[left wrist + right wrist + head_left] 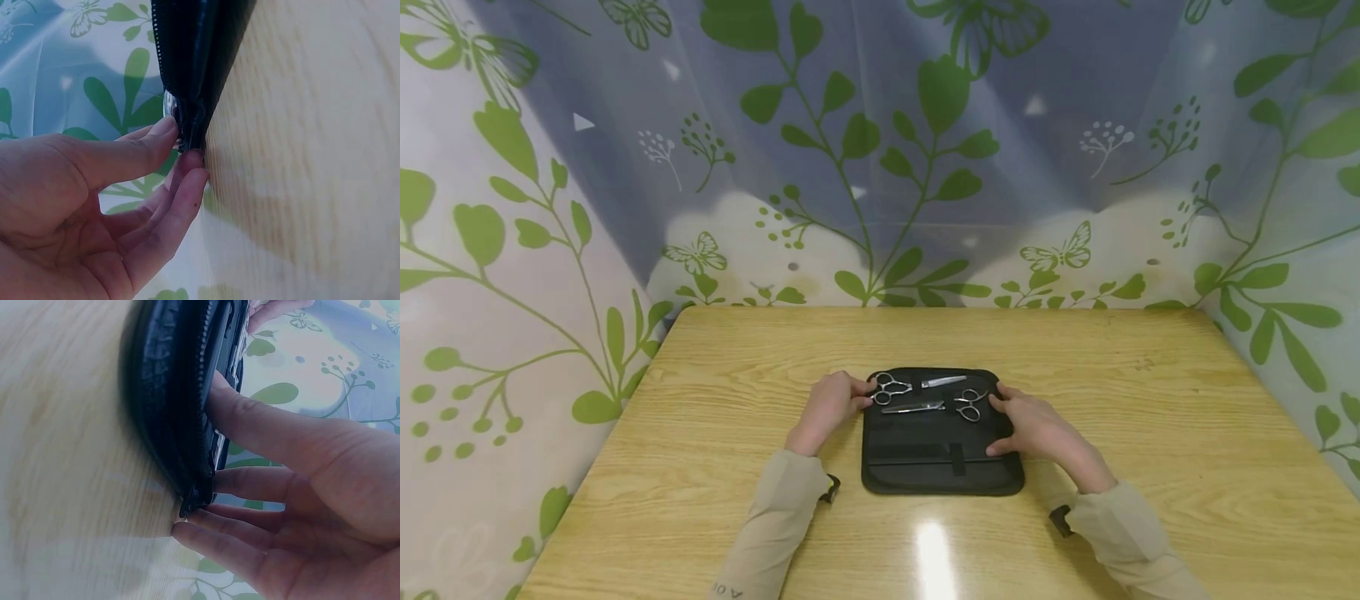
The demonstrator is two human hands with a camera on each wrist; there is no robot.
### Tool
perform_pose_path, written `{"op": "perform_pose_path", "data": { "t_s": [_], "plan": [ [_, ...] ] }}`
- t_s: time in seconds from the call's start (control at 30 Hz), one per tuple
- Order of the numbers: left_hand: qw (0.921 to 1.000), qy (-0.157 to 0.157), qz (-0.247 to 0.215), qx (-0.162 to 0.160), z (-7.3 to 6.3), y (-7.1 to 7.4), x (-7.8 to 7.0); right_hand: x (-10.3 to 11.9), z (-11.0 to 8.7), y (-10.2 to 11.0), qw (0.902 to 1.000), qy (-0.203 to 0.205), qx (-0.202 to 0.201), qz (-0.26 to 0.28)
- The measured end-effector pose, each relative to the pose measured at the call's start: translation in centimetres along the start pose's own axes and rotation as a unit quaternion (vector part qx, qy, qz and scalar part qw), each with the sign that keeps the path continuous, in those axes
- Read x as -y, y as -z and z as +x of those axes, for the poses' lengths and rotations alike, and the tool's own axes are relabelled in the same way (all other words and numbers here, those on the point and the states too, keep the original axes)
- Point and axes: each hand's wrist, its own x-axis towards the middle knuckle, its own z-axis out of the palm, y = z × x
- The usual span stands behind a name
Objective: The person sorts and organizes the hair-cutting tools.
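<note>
A black zip case (910,475) lies opened out on the table with two pairs of hairdressing scissors on its inner face. The upper scissors (942,382) have their finger loops to the left, close by the left hand; the lower scissors (913,408) face the other way. My left hand (829,408) pinches the case's upper left edge, thumb (150,142) on top and fingertips underneath. At the right edge my right hand (1037,423) grips the case, its thumb (250,419) over the inner face and its fingers round the zipped side, near the zip pull (187,503).
The case rests on a wood-grain table (737,350). Behind and at the sides hangs a curtain (880,208) printed with green leaves and butterflies. A dark strap (831,489) shows at the left cuff and another strap (1062,520) at the right cuff.
</note>
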Motion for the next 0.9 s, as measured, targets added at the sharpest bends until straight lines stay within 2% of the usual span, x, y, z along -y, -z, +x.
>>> {"op": "perform_pose_path", "data": {
  "t_s": [0.33,0.57,0.8,0.9],
  "plan": [
    [0.9999,-0.011,0.0,0.003,-0.09,0.05,-0.1,0.03,0.03,0.11,1.0,0.001,-0.002,-0.002],
    [0.9996,0.0,-0.029,-0.001,-0.23,0.3,0.01,0.03,0.13,-0.02,1.0,0.001,0.001,0.001],
    [0.9993,-0.032,-0.006,-0.019,-0.05,-0.07,-0.13,-0.07,0.08,-0.05,1.0,-0.002,0.002,0.004],
    [0.9991,-0.035,0.001,-0.025,-0.1,-0.24,-0.31,-0.13,0.05,-0.05,1.0,-0.003,0.003,0.003]
  ]
}}
